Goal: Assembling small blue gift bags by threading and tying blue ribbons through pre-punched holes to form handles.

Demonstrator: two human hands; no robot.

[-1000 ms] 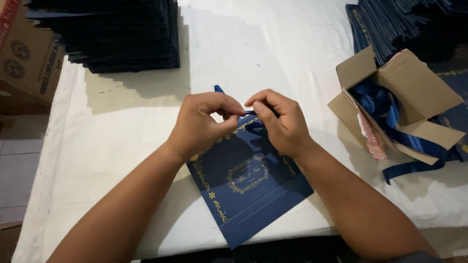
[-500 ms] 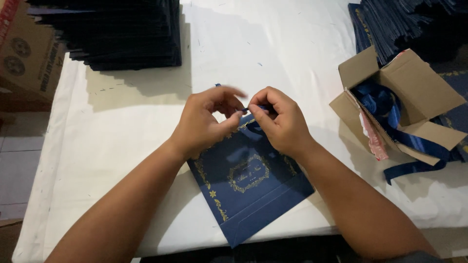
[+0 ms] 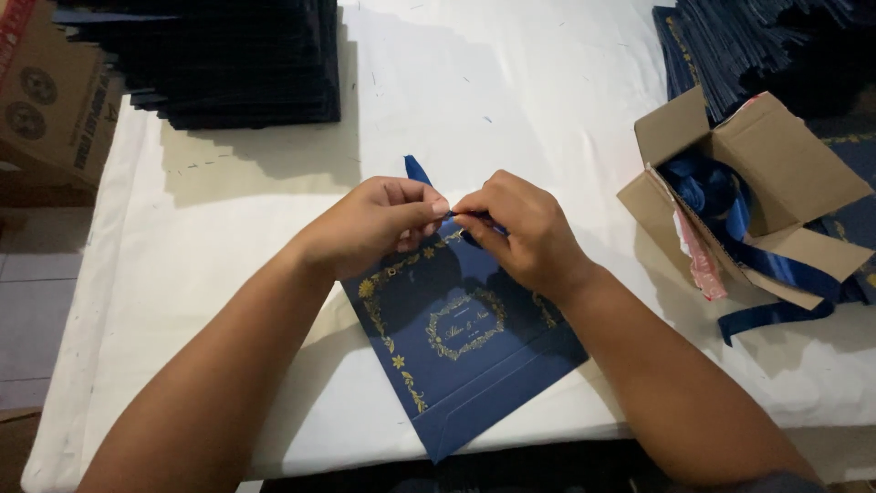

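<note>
A: Layout, big to small? Clock from frame centre.

B: White-clothed surface (image 3: 511, 82) filled the view. Dark blue stack (image 3: 228, 64) at 11, second stack (image 3: 766, 46) at 1. Printed carton (image 3: 46, 100) at 10. Open cardboard box (image 3: 757, 192) at 3, blue ribbon lengths (image 3: 730, 210) spilling from it.

A: And the work piece?

B: Navy envelope (image 3: 465, 356) with gold floral print lay at 6, tilted, near the front edge. Thin blue ribbon (image 3: 418, 170) was at its top edge, one tail sticking out toward 12.

A: Hands?

B: Left hand (image 3: 374, 224) had thumb and forefinger pinched shut on the ribbon. Right hand (image 3: 520, 228) was likewise closed on it, fingertips nearly touching the left's. Both sat over the envelope's upper edge. Knot itself was hidden by the fingers, couldn't tell its stage.

A: Tips for doing it well?

B: My read: keep tension equal on both tails, hold the pinch low against the envelope, keep the ribbon flat and untwisted, and don't crease the flap.
</note>
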